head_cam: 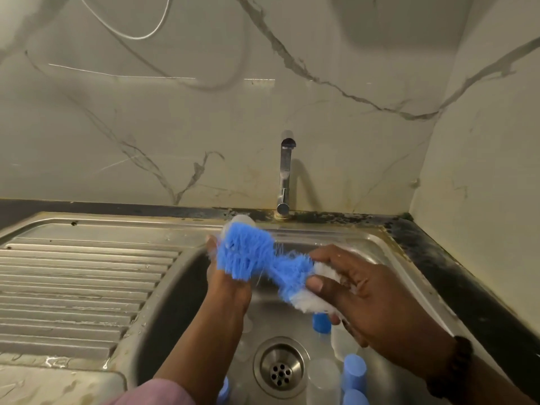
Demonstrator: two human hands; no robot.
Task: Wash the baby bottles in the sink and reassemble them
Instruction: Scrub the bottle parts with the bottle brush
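Note:
Over the steel sink [377, 252] my right hand [362, 296] grips the white end of a bottle brush [263, 261] with blue bristles. The brush's blue head lies against a clear bottle part [242, 220] that my left hand [225, 285] holds up; most of that part is hidden behind the bristles. In the basin lie blue caps [354, 372], another blue cap [321, 323] and clear bottle pieces [323, 375] near the drain [280, 368]. More blue pieces [224, 388] show at the bottom edge by my left forearm.
A chrome tap [285, 173] stands behind the basin against a marble-patterned wall. A ribbed, wet draining board [81, 287] stretches to the left. A dark counter [455, 276] runs along the right, meeting the wall corner.

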